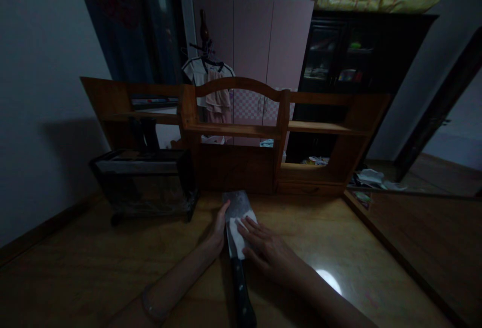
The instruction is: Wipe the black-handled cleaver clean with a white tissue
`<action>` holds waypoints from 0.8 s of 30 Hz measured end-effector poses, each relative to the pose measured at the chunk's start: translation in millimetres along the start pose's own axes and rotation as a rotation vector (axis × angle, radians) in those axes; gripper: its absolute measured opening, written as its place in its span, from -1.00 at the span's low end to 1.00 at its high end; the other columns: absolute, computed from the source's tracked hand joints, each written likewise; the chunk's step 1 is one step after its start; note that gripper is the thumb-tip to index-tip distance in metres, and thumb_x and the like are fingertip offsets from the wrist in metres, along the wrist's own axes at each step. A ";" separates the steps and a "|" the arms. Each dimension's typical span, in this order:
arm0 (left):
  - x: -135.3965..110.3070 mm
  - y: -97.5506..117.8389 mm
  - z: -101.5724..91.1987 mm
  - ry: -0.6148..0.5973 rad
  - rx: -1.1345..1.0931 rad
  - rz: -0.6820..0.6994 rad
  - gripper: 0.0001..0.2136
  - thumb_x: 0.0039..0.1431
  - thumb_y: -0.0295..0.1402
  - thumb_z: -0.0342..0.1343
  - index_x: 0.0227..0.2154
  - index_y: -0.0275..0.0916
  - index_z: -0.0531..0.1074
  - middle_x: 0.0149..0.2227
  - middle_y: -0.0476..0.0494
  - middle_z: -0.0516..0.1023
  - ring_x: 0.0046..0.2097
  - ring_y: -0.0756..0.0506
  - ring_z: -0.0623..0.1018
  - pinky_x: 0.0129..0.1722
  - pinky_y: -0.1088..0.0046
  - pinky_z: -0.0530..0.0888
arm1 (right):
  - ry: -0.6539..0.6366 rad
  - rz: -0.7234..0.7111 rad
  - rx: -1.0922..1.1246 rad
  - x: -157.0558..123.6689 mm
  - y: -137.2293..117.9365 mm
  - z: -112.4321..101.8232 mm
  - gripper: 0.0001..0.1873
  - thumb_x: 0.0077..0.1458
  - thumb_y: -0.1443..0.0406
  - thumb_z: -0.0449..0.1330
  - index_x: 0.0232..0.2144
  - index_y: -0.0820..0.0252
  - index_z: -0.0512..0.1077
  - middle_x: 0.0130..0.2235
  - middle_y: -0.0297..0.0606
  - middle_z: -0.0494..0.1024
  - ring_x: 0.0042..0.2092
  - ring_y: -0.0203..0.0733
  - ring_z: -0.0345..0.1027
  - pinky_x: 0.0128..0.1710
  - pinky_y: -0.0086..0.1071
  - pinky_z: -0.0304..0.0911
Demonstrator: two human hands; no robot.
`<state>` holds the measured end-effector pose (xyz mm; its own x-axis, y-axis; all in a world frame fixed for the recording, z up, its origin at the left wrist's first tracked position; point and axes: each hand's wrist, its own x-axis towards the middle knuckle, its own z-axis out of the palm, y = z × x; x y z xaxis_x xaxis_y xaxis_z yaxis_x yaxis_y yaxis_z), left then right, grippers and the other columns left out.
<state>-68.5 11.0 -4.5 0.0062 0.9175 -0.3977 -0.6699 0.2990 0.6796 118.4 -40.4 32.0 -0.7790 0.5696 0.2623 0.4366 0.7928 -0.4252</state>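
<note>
A cleaver (235, 202) with a wide grey blade and a black riveted handle (241, 288) lies over the wooden table, its handle pointing toward me. My left hand (217, 230) is at the blade's left edge, thumb along it; the other fingers are mostly hidden, seemingly tucked under the blade. A folded white cloth or tissue (237, 240) covers the middle and lower part of the blade. Over it rests my right hand (263, 242), its fingers pressing the white piece against the metal. Nobody touches the cleaver's handle.
To the left stands a black box-like rack (145, 182) with dark handles sticking up. A wooden shelf unit (237, 167) runs along the back of the tabletop (181, 267). Behind it are a pink wardrobe (252, 41) and a dark cabinet (365, 51). The room is dim.
</note>
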 end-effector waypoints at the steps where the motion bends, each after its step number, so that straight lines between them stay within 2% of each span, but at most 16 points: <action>1: -0.1 0.2 0.0 -0.008 0.000 -0.003 -0.67 0.22 -0.17 0.03 -0.32 -0.38 0.51 -0.45 -0.25 0.62 -0.43 -0.19 0.61 -0.26 0.29 0.52 | 0.000 0.001 -0.001 -0.2 -0.1 0.0 -0.41 0.34 0.20 -0.05 0.35 0.10 -0.04 0.37 -0.23 0.00 0.39 -0.09 -0.21 0.35 -0.09 -0.10; 16: 5.0 0.8 -2.1 0.010 -0.043 0.057 -0.76 0.17 -0.25 0.10 -0.32 -0.37 0.50 -0.43 -0.19 0.63 -0.44 -0.14 0.60 -0.22 0.34 0.51 | -0.002 -0.003 -0.024 -0.7 1.0 -0.4 -0.41 0.35 0.17 -0.07 0.35 0.10 -0.04 0.38 -0.24 -0.01 0.39 -0.08 -0.22 0.35 -0.09 -0.11; 24: 3.7 1.4 -0.8 0.028 -0.026 0.094 -0.76 0.20 -0.28 0.07 -0.32 -0.38 0.51 -0.42 -0.20 0.63 -0.44 -0.13 0.61 -0.24 0.37 0.51 | -0.011 0.009 -0.022 0.0 1.8 1.3 -0.41 0.34 0.18 -0.06 0.35 0.12 -0.03 0.37 -0.22 0.01 0.39 -0.10 -0.22 0.35 -0.11 -0.12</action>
<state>-70.0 14.5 -5.5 -0.0781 0.9334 -0.3503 -0.6859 0.2047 0.6983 118.6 -39.2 30.0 -0.7796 0.5745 0.2492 0.4534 0.7923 -0.4083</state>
